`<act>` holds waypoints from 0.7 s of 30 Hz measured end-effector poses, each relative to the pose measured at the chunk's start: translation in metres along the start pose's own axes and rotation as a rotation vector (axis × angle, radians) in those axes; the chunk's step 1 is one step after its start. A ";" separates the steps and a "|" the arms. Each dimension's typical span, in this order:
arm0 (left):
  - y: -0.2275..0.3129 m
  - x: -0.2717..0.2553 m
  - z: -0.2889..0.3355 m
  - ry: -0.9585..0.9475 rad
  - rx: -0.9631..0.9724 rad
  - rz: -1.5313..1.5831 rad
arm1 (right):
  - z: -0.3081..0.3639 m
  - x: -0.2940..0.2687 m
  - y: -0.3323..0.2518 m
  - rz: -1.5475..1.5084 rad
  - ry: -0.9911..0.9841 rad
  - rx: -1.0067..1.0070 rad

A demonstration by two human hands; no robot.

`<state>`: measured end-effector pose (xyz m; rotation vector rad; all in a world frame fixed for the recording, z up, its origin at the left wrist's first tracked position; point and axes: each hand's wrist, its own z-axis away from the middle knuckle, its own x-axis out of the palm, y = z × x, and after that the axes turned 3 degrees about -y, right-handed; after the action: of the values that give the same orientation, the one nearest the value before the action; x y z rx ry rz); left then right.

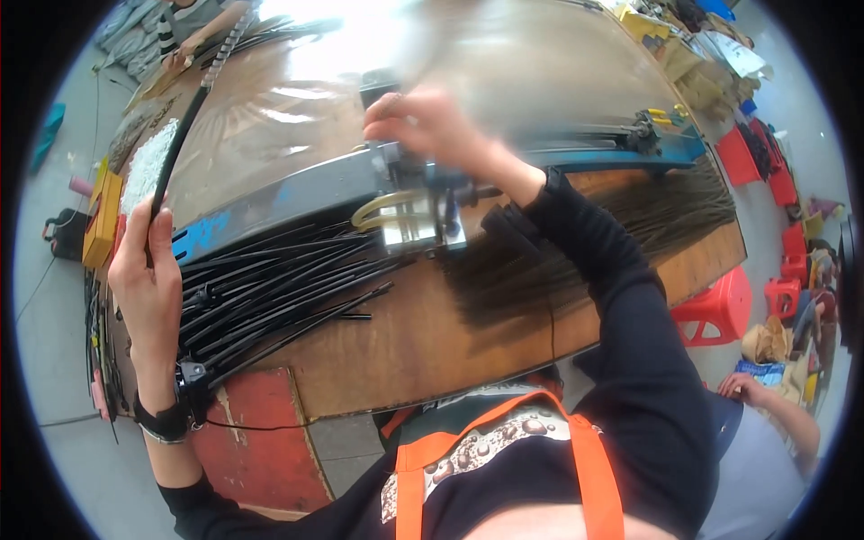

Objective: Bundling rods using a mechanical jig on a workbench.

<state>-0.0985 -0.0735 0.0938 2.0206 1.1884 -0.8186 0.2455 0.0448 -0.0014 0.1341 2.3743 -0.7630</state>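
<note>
My left hand (148, 283) is closed round a long thin black rod (184, 126). The rod leans up and away, and its far part looks wrapped in a pale spiral. Over the bench machine (409, 193) in the middle is my right hand (427, 126), blurred, its fingers curled in next to a dark block (382, 83); what they hold, if anything, is hidden. A yellowish tube (387, 209) loops at the machine's front. Many black rods (288, 288) lie in a loose pile between my left hand and the machine.
A long blue-grey rail (288, 189) crosses the wooden table (360, 360). To the right lies a dark bundle of thin rods (657, 216). Red stools (720, 306) stand beyond the right edge. One person's hands (189, 49) show at far left, another person's arm (774, 405) at right.
</note>
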 end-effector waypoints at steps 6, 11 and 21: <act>-0.015 -0.003 0.017 -0.064 -0.049 -0.076 | -0.009 0.011 0.007 0.106 -0.083 0.014; -0.017 0.010 0.008 -0.075 -0.016 -0.057 | -0.029 0.035 0.011 0.306 -0.341 0.057; -0.042 0.025 0.016 -0.242 0.066 -0.094 | 0.105 -0.088 0.037 0.872 0.032 -0.018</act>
<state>-0.1290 -0.0576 0.0554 1.8655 1.1363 -1.1275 0.3827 0.0251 -0.0330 1.0864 2.0358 -0.3050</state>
